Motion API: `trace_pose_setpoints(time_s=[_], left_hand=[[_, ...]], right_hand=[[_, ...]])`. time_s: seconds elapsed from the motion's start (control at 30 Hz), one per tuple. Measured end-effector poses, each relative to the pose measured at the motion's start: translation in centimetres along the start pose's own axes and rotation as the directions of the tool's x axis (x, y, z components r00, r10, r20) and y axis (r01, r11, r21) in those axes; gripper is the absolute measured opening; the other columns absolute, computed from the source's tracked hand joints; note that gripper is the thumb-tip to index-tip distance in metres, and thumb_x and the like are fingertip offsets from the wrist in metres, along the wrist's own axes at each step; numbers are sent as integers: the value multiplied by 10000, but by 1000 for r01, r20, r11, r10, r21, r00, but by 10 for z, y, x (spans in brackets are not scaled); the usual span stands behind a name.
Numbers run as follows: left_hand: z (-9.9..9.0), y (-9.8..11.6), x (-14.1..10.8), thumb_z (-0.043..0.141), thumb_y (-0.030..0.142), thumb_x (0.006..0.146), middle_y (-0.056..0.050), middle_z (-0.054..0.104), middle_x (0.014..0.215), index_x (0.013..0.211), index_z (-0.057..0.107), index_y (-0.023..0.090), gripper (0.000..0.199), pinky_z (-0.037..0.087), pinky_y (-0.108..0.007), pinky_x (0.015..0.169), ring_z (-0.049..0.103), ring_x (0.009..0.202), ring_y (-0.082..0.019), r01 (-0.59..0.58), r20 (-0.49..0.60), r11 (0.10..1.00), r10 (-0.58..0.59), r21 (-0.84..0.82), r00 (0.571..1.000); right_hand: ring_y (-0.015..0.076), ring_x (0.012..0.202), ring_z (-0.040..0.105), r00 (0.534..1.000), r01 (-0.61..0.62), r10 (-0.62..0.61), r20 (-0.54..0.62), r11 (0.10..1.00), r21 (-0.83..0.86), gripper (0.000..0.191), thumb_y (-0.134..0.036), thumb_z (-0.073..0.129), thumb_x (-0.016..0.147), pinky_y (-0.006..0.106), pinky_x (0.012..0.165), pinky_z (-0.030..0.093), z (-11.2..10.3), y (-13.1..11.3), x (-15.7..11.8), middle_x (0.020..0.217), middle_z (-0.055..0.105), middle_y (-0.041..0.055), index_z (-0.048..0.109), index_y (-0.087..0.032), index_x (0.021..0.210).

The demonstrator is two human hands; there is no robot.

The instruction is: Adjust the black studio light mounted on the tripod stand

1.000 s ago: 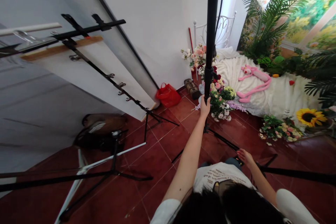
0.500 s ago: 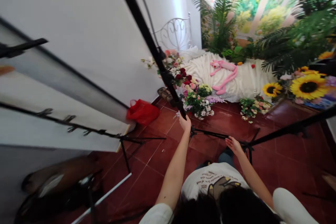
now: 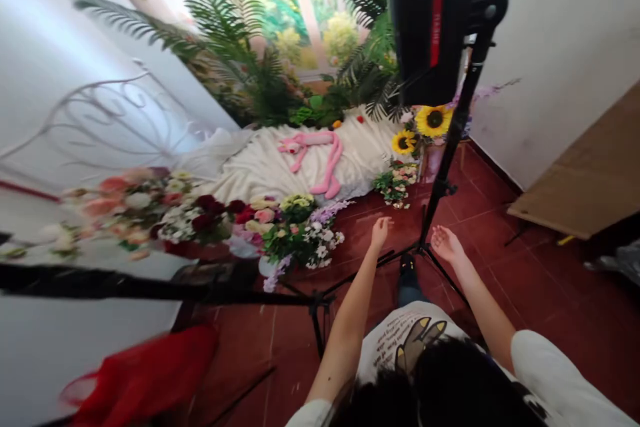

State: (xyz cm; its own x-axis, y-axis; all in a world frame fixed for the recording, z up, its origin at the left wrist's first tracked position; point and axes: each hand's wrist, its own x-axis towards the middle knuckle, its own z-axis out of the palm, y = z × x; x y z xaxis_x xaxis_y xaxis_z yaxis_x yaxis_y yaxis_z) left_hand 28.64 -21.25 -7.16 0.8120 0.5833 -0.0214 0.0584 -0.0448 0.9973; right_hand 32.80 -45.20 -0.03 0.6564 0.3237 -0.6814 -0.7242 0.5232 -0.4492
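Observation:
My left hand (image 3: 381,231) is held out over the red tiled floor, its fingers loosely extended and nothing in it. My right hand (image 3: 446,244) is open, palm partly showing, close to the right side of a black light stand (image 3: 443,180). On top of that stand is a black studio light (image 3: 430,27) with a red label. Another black stand pole (image 3: 200,292) crosses the lower left, beyond my left forearm. Neither hand visibly grips a stand.
A pink plush toy (image 3: 327,163) lies on white draped cloth (image 3: 260,163). Artificial flowers (image 3: 295,233) line its front, sunflowers (image 3: 434,121) its right. A red bag (image 3: 145,373) is lower left, a brown board (image 3: 575,173) right. Tripod legs spread over the floor (image 3: 515,300).
The view has swung right, bringing the light and its stand into sight. My left hand has come off the black pole it was touching. My right hand is now beside the other stand.

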Motion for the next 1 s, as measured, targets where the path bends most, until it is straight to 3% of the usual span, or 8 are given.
trace_pose_setpoints(time_s=[0.07, 0.2, 0.3, 0.37, 0.47, 0.57, 0.73, 1.0], left_hand=[[38, 33, 24, 509, 592, 924, -133, 753, 932, 943, 669, 145, 475, 570, -420, 929, 726, 870, -195, -75, 146, 997, 78, -27, 986], [108, 102, 50, 416, 612, 972, -123, 724, 1149, 1104, 655, 178, 513, 520, -381, 1025, 686, 1059, -184, -309, 253, 947, 321, -88, 913], [147, 139, 55, 313, 647, 982, -116, 712, 1145, 1186, 636, 165, 616, 511, -345, 1007, 667, 1042, -178, -341, 278, 931, 363, -127, 889], [163, 152, 56, 280, 684, 965, -110, 716, 1056, 1150, 650, 150, 675, 523, -322, 942, 665, 966, -176, -334, 278, 931, 363, -147, 890], [174, 157, 58, 283, 730, 938, -78, 700, 915, 993, 672, 158, 694, 522, -279, 814, 638, 812, -146, -317, 277, 927, 364, -200, 889], [175, 153, 61, 345, 750, 913, -46, 668, 844, 844, 642, 174, 652, 500, -245, 759, 598, 730, -114, -291, 272, 917, 363, -271, 891], [175, 154, 61, 426, 753, 883, -27, 634, 762, 802, 625, 180, 612, 484, -239, 709, 580, 701, -115, -229, 257, 916, 321, -330, 912], [173, 164, 54, 463, 795, 833, -29, 630, 724, 762, 626, 177, 643, 472, -248, 660, 570, 666, -118, -235, 222, 895, 334, -378, 916]], right_hand=[[104, 567, 654, 998, 48, -49, 34, 999, 14, 175, -166, 587, 888, 204, 619, 570, 3, -18, -8, 693, 720, 5, 638, -214, 728], [95, 591, 632, 986, 90, -100, 130, 993, 79, 125, -224, 620, 891, 172, 597, 541, 20, -50, -23, 694, 700, -2, 658, -214, 772], [73, 592, 594, 964, 30, -61, 259, 992, 120, 147, -282, 591, 939, 129, 567, 497, 39, -70, -31, 698, 673, -6, 668, -202, 842], [62, 592, 575, 933, -53, -6, 361, 987, 155, 189, -321, 548, 978, 109, 559, 482, 51, -81, -34, 707, 658, -8, 666, -189, 913], [63, 591, 564, 876, -204, 76, 477, 953, 223, 244, -354, 480, 1019, 113, 562, 496, 63, -93, -32, 712, 637, -12, 631, -180, 940], [71, 569, 560, 827, -333, 130, 547, 898, 289, 281, -375, 458, 1030, 137, 544, 517, 66, -99, -22, 671, 600, -24, 570, -193, 847], [71, 497, 515, 759, -455, 166, 630, 826, 331, 316, -348, 478, 1019, 153, 476, 503, 61, -102, -6, 600, 537, -46, 457, -218, 732], [72, 413, 388, 820, -450, 200, 536, 805, 387, 358, -287, 421, 1025, 148, 329, 332, 73, -112, -12, 514, 429, -69, 311, -253, 685]])
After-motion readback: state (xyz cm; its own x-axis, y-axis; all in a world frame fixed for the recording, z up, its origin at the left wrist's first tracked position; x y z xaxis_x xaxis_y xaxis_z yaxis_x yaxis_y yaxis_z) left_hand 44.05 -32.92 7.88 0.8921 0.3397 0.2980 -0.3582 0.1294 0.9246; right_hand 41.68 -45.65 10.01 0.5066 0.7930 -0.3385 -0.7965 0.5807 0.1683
